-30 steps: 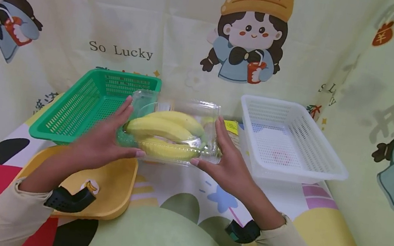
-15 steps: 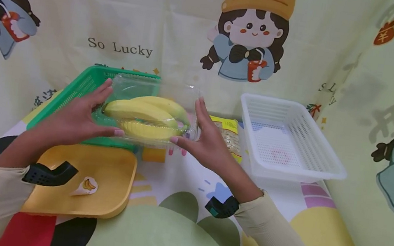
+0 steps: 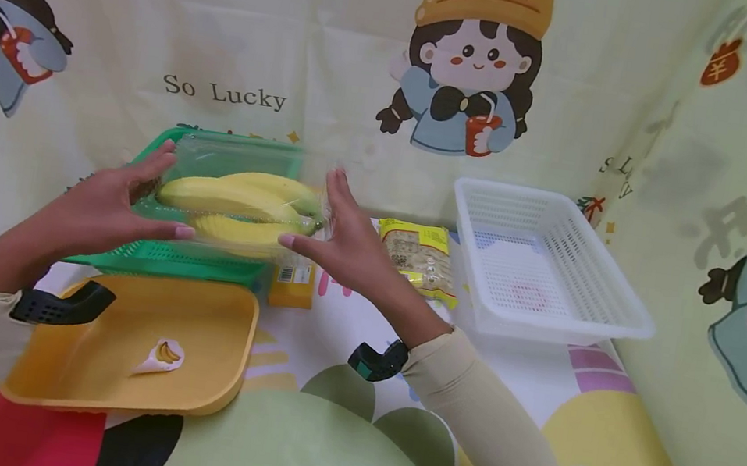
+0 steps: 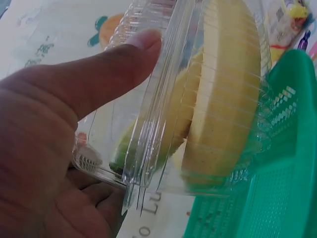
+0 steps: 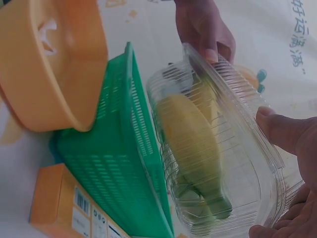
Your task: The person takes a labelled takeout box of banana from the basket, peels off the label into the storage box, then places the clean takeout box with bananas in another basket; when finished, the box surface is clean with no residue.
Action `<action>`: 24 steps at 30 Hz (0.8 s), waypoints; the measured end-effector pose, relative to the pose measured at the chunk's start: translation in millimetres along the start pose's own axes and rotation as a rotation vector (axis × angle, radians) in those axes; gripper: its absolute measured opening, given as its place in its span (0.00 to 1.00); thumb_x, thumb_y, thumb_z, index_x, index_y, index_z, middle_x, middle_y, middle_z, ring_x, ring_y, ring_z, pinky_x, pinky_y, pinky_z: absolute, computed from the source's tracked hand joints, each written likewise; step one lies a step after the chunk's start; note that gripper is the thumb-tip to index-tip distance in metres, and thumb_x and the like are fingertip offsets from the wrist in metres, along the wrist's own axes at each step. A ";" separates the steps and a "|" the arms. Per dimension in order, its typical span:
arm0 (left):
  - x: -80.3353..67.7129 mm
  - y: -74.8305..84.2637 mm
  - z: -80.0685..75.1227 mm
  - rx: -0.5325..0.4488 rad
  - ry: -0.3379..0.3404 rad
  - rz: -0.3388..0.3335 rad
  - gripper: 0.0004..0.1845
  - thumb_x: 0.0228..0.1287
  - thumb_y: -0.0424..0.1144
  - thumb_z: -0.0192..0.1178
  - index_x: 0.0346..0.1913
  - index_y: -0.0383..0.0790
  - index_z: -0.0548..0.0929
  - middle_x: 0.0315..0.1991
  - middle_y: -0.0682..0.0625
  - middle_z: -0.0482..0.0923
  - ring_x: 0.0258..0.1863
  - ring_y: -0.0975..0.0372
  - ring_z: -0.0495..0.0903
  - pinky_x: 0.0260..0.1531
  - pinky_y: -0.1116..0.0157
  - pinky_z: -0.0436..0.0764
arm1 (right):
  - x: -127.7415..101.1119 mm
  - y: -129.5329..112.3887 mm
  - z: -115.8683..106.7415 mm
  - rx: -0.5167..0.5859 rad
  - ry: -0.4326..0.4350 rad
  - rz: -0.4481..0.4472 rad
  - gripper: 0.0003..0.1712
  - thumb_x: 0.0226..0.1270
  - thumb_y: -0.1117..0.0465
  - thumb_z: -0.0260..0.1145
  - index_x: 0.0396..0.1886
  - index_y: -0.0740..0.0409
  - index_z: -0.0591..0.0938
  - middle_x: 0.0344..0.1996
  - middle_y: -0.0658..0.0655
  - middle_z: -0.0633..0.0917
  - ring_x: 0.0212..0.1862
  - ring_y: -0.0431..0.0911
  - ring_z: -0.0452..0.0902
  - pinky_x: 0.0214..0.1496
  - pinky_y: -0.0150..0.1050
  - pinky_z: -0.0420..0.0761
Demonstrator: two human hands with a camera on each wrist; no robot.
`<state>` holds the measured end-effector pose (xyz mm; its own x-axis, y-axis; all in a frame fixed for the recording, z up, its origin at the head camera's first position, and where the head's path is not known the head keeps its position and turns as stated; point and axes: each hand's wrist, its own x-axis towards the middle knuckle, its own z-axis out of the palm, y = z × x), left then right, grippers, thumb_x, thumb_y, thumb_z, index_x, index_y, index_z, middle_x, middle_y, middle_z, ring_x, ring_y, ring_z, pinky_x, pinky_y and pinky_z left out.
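Observation:
Bananas [image 3: 229, 198] lie inside a clear plastic clamshell box [image 3: 252, 158], whose lid is down. Held by its two ends, the box is in the air over the green basket [image 3: 160, 265]. My left hand [image 3: 100, 209] grips the left end, thumb on the near edge and fingers behind. At the other end my right hand [image 3: 351, 242] grips it the same way. In the left wrist view the left thumb [image 4: 114, 69] presses on the box's flange. The right wrist view has the right thumb [image 5: 282, 129] on the rim.
A yellow tray [image 3: 207, 368] with a banana sticker [image 3: 165, 353] stands in front of the basket. An orange carton [image 3: 291, 289] is beside the basket. A yellow-topped food packet [image 3: 420, 259] lies further right, near a white basket [image 3: 546, 323].
Both hands have carried the box of bananas left, and slightly up in the head view, from the middle of the table to over the green basket. The carton and packet have come into fuller view.

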<state>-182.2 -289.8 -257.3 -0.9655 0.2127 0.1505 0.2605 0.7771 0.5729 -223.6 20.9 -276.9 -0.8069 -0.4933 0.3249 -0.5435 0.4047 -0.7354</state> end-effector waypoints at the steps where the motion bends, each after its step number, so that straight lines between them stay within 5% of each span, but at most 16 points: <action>1: 0.1 -2.5 -2.0 0.003 0.001 -0.005 0.58 0.56 0.48 0.72 0.78 0.48 0.40 0.77 0.59 0.32 0.72 0.38 0.47 0.56 0.35 0.62 | 2.2 -1.4 1.5 0.000 -0.006 0.004 0.62 0.58 0.46 0.74 0.78 0.58 0.42 0.77 0.48 0.39 0.74 0.34 0.32 0.72 0.33 0.49; 15: -7.2 -48.3 -23.8 0.040 0.035 -0.093 0.59 0.58 0.48 0.71 0.77 0.59 0.33 0.77 0.37 0.37 0.67 0.29 0.49 0.41 0.40 0.73 | 37.8 -13.1 38.9 -0.021 -0.076 0.014 0.62 0.60 0.42 0.71 0.78 0.54 0.40 0.77 0.46 0.36 0.74 0.34 0.33 0.72 0.32 0.47; 24: -6.8 -67.9 -29.2 0.087 0.003 -0.139 0.60 0.58 0.51 0.69 0.77 0.47 0.33 0.76 0.37 0.30 0.68 0.28 0.43 0.44 0.37 0.69 | 53.6 -10.8 58.2 -0.017 -0.088 0.061 0.60 0.60 0.42 0.70 0.79 0.55 0.43 0.77 0.47 0.39 0.74 0.34 0.32 0.72 0.31 0.46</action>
<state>-193.5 -361.3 -273.6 -0.9922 0.0979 0.0767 0.1235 0.8475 0.5162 -247.5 -54.6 -286.1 -0.8158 -0.5326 0.2254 -0.4980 0.4487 -0.7421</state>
